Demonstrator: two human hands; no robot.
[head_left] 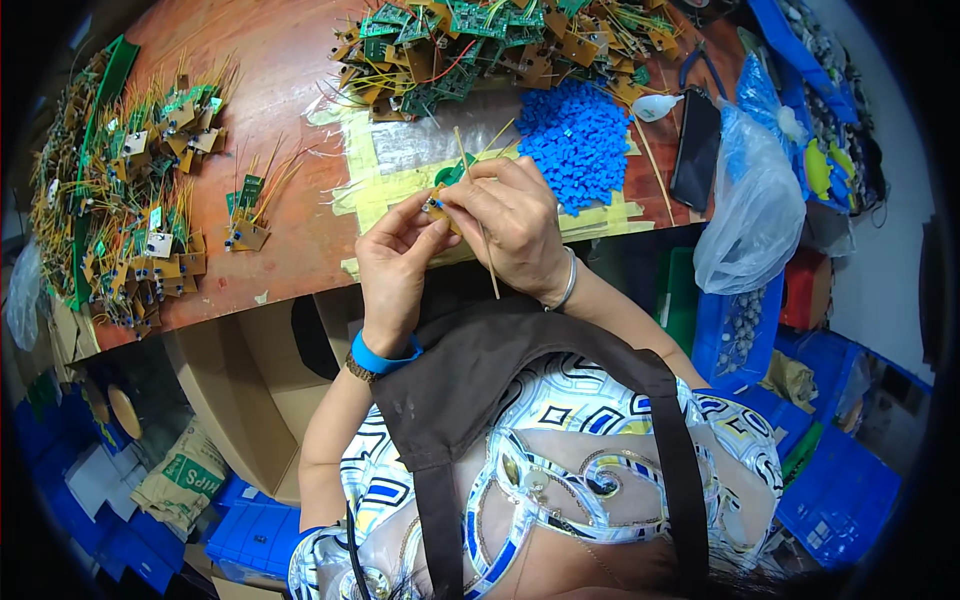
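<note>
My left hand (392, 265) pinches a small circuit board (434, 206) at the table's near edge. The board is brown with a green piece (456, 171) standing at its far side. My right hand (512, 215) has its fingertips closed at the board, touching it, with a thin wooden stick (489, 262) held slantwise in the fingers. A bit of blue shows between the fingertips, too small to make out fully. Just beyond the right hand lies a heap of small blue plastic parts (572, 145).
A big pile of wired circuit boards (470, 50) lies at the back. More boards (160, 245) stand at the left, with one apart (247, 228). At right are a phone (696, 150), pliers (703, 65) and a plastic bag (750, 200). An open carton (235, 380) stands below the table.
</note>
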